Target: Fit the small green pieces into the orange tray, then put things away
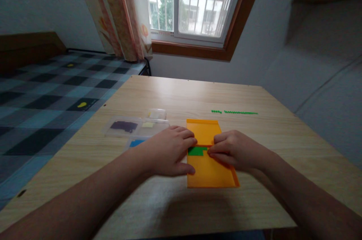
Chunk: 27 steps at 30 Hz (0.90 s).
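An orange tray (210, 174) with raised edges and a crosswise ridge lies on the table in front of me. Just below the ridge, at its left, sits a flat green block (195, 151) that looks made up of small pieces. My left hand (174, 151) rests at the tray's left side, fingers apart, with fingertips by the ridge and thumb on the lower part. At the right end of the green block, my right hand (230, 149) has thumb and finger pinched together. Whatever lies between those fingertips is hidden or too small to name.
Two green strips of small pieces, a short one (216, 111) and a long one (240, 112), lie beyond the tray. Clear plastic boxes stand at the left, with dark purple contents (124, 126), blue contents (136, 142) and a pale yellow piece (147, 124). A checked bed (56, 89) adjoins the table (135, 206).
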### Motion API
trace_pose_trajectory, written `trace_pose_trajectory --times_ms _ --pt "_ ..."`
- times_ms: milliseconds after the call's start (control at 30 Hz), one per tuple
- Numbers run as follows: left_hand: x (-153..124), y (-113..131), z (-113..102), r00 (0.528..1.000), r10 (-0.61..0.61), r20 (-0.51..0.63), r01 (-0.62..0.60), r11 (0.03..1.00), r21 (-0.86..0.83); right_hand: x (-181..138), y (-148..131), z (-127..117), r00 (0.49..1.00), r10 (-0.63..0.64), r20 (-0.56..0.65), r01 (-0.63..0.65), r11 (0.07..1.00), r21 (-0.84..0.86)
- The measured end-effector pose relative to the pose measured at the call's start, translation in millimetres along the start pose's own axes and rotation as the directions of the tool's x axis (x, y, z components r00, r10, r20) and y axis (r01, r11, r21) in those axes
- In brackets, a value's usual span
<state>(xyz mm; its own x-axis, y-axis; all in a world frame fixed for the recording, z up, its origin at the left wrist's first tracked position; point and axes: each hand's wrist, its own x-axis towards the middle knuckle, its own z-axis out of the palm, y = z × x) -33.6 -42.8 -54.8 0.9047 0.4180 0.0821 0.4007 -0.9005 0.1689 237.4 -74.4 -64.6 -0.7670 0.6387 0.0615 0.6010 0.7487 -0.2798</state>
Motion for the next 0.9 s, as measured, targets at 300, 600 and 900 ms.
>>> trace_pose_trajectory --times_ms 300,600,900 --pt "0 1 -2 1.0 0.012 -0.025 -0.011 1.0 0.005 2 0 2 1.0 0.0 -0.001 0.0 1.0 -0.024" --pt "0 0 -1 1.0 0.012 -0.015 -0.012 1.0 0.01 -1 15 2 0.906 0.008 -0.423 0.026 0.997 0.074" --pt "0 1 -3 0.995 -0.004 -0.102 0.002 1.0 -0.021 5 72 23 0.372 0.6 -0.709 -0.264 0.8 0.538"
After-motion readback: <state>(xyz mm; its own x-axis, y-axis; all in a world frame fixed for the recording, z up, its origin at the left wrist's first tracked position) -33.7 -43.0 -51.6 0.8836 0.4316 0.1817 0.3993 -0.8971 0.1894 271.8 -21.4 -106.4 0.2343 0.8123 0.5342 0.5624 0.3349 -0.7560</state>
